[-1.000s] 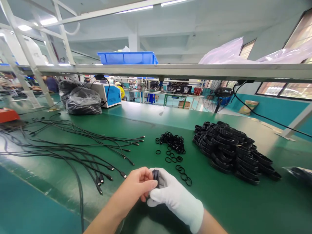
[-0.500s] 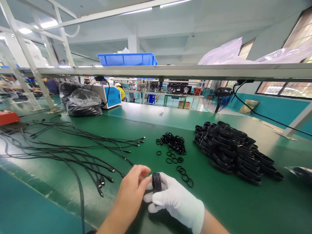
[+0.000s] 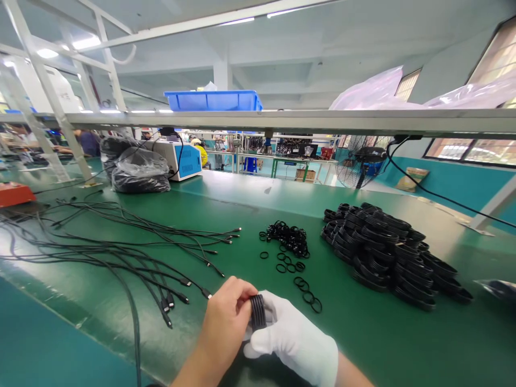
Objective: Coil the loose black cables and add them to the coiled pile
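Observation:
A coiled black cable [image 3: 258, 312], its turns pressed side by side, is held low in front of me above the green bench. My right hand [image 3: 288, 333], in a white glove, wraps its fingers and thumb around the coil from the right. From the left, my bare left hand [image 3: 229, 312] pinches the coil's edge with thumb and curled fingers; its fingertips are partly hidden. Just beyond the hands lie loose black rings [image 3: 308, 296] and a small heap of black rings [image 3: 288, 236]. Several uncoiled black cables [image 3: 121, 247] stretch across the bench to the left, plugs toward me.
A large pile of coiled black cables [image 3: 379, 247] lies to the right. At the back left stand a plastic-bagged bundle [image 3: 140, 171] and a white-and-blue machine [image 3: 187, 161]. A shelf [image 3: 298, 121] crosses above the bench, bearing a blue bin [image 3: 213, 100].
My left hand has moved slightly right and closed its fingers on the coil's left edge. The coil stays in my right hand, slightly lower in view. The camera has shifted a little.

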A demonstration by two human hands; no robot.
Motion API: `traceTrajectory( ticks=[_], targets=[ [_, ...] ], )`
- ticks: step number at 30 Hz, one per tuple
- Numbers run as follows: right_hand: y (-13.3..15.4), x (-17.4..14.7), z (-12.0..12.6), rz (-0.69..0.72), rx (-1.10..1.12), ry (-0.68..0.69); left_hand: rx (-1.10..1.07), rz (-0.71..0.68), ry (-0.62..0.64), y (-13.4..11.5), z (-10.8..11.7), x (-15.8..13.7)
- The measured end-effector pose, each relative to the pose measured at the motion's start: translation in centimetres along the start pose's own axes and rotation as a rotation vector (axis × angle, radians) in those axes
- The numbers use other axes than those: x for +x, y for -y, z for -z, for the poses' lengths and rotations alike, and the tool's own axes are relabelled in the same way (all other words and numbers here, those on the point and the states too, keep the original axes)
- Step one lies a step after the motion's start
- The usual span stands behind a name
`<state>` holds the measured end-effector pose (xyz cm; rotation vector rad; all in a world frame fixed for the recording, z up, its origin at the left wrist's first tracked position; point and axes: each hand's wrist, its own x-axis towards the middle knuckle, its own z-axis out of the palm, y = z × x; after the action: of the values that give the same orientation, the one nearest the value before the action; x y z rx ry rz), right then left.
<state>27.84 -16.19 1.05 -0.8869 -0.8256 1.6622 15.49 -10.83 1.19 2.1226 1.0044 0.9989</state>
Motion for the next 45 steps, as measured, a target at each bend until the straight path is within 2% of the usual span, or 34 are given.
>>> traceTrajectory(
  ticks=[5, 9, 12, 14, 17, 20, 22, 25, 28, 30, 32, 34, 37, 41, 45],
  targets=[
    [-0.2, 0.1, 0.3, 0.005, 0.029, 0.004, 0.033, -0.066, 0.001, 0.4, -0.4, 0.4],
    [-0.2, -0.1, 0.8, -0.036, 0.141, 0.033, 0.044, 0.012, 0.040, 0.0, -0.1, 1.4],
    [-0.2, -0.4, 1.2, -0.018, 0.255, 0.051, 0.062, 0.108, 0.090, -0.6, 1.1, 2.2],
    [0.0, -0.5, 1.3, -0.045, 0.353, 0.119, -0.049, 0.189, 0.164, -0.8, 2.4, 2.5],
    [0.3, -0.5, 1.3, -0.135, 0.488, 0.253, -0.382, 0.275, 0.316, -0.3, 3.8, 2.5],
    [0.2, -0.5, 1.3, -0.178, 0.510, 0.309, -0.616, 0.263, 0.492, 0.5, 4.2, 2.1],
    [-0.1, -0.5, 1.2, -0.188, 0.463, 0.287, -0.662, 0.246, 0.529, 0.8, 3.9, 1.9],
    [-0.4, -0.4, 0.8, -0.127, 0.308, 0.155, -0.637, 0.253, 0.485, 0.9, 3.6, 1.8],
    [-0.3, -0.5, 0.1, -0.042, 0.020, -0.061, -0.550, 0.246, 0.446, 0.6, 3.6, 1.9],
    [-0.1, -0.6, -0.2, -0.025, -0.090, -0.144, -0.521, 0.252, 0.416, 0.5, 3.5, 1.9],
    [0.1, -0.7, -0.3, -0.012, -0.041, -0.106, -0.547, 0.270, 0.346, 0.6, 3.3, 1.8],
    [-0.1, -0.8, -0.2, 0.016, 0.079, -0.001, -0.578, 0.270, 0.266, 0.6, 2.9, 1.4],
    [-0.6, -0.8, -0.3, 0.047, 0.147, 0.094, -0.511, 0.216, 0.174, 0.6, 2.0, 0.8],
    [-1.0, -0.8, -1.0, 0.011, 0.134, 0.120, -0.391, 0.148, -0.003, 0.3, 0.8, 0.4],
    [-0.6, -1.0, -1.5, -0.026, 0.102, 0.119, -0.341, 0.108, -0.091, 0.3, 0.2, 0.4]
  ],
)
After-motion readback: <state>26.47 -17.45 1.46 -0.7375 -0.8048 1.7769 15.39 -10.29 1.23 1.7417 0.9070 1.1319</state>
